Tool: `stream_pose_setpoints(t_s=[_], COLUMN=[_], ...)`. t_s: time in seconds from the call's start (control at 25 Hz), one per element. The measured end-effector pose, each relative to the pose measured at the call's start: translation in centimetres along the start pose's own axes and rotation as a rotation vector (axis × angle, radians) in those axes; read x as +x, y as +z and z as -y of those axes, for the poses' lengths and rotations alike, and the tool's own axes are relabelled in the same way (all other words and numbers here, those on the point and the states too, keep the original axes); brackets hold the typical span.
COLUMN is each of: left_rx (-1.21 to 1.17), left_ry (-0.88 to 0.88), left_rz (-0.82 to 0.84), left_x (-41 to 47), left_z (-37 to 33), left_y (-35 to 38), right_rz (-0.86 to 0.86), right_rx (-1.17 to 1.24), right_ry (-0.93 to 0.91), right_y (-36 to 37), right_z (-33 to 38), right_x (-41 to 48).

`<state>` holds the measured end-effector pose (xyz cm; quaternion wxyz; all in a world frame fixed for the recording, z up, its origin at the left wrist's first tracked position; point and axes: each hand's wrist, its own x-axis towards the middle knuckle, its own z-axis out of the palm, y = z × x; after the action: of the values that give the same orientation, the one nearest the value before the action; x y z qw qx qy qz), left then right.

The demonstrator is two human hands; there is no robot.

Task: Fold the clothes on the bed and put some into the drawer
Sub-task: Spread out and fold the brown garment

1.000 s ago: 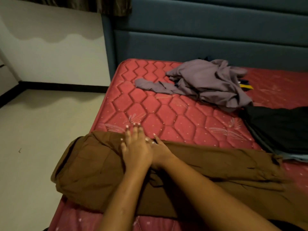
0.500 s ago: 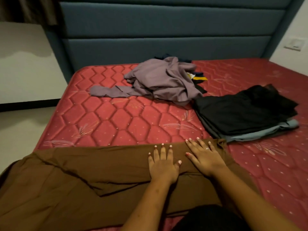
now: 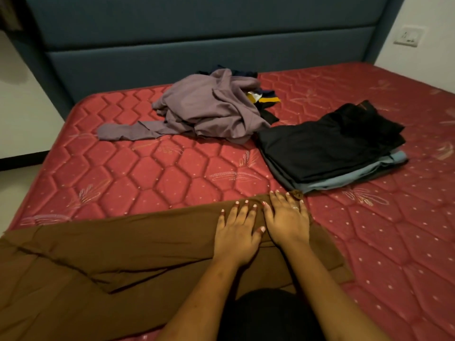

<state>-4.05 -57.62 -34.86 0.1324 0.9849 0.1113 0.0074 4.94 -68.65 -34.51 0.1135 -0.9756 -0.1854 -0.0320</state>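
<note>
Brown cloth, a long garment (image 3: 123, 254), lies spread across the near edge of the red quilted bed (image 3: 147, 168). We press both palms flat on its right end. Our left hand (image 3: 237, 232) and right hand (image 3: 288, 222) sit side by side, fingers straight and slightly spread, gripping nothing; a ring shows on the right one. Further up the bed a crumpled purple garment (image 3: 209, 107) lies in a heap. Just right of it is a folded stack of black clothes (image 3: 327, 143) with a pale blue layer under it. A blue padded headboard (image 3: 197, 45) stands behind.
</note>
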Motion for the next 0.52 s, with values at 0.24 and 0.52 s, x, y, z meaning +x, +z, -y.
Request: stream_pose_setpoints(t_s=[0.24,0.52], left_rx=[0.038,0.048], left_ry=[0.007,-0.024], left_rz=[0.021,0.081], left_x=[-3.1,-6.1], left_z=[0.7,1.6], left_y=[-0.1,-0.3], right_rz=[0.077,0.264], right_rx=[-0.032,0.395], right_ry=[0.215,0.393], right_y=[-1.9,-5.3], right_z=[-2.7,-2.1], right_x=[-4.1,-2.8])
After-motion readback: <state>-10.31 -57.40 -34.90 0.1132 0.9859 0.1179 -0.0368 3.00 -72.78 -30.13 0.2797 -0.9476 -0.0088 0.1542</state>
